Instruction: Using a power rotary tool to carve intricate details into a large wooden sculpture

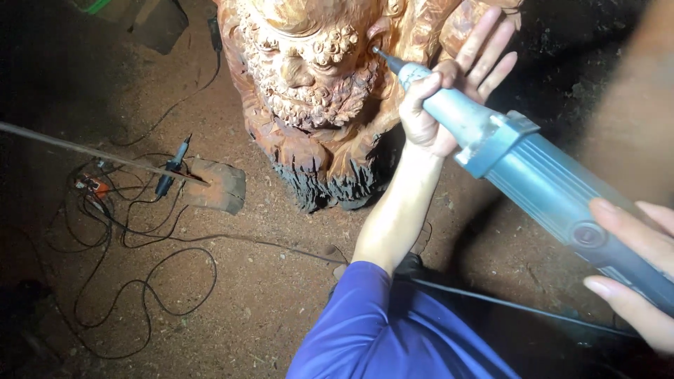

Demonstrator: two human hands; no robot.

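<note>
reddish-brown wood carving [309, 77], a bearded figure with curled detail, stands on the dusty earth floor [281, 281] at twelve o'clock; the left hand [449, 91], in a blue sleeve [379, 330], grips the slim nose of a grey-blue die grinder [533, 168] with thumb and palm while its other fingers [484, 42] splay open, tips resting on the carving; the grinder's bit [379, 52] touches the wood beside the figure's cheek; the right hand [639, 274], at four o'clock, wraps loosely round the tool's thick rear body, fingers curled over it; at nine o'clock a tangle of black cable [140, 238] lies on the floor, near a small wooden block [217, 186] with a dark slim tool [172, 168] resting against it.
</note>
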